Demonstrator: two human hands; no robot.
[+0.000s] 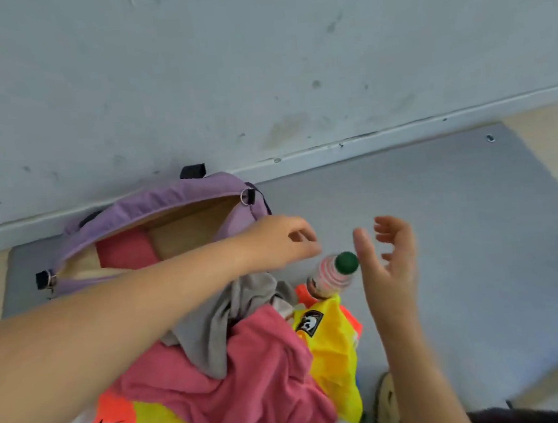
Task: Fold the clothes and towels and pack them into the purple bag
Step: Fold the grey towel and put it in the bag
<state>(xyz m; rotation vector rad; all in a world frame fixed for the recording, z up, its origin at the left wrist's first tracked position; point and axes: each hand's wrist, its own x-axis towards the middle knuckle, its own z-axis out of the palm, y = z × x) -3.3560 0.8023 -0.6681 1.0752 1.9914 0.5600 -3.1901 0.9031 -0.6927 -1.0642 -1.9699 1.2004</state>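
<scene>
The purple bag (154,203) lies unzipped against the wall, with a folded pink cloth (126,250) inside on its tan lining. In front of it is a loose pile: a pink towel (253,384), a grey garment (214,330) and a yellow, orange and white garment (331,349). My left hand (280,242) reaches across above the pile, its fingers loosely curled and holding nothing. My right hand (388,258) hovers open just right of a bottle with a green cap (336,272) at the pile's far edge. Neither hand touches the bottle.
Everything rests on a grey mat (461,245) on the floor, which runs up to a grey wall (256,60) with a skirting strip. A shoe (386,402) shows at the bottom right beside the pile.
</scene>
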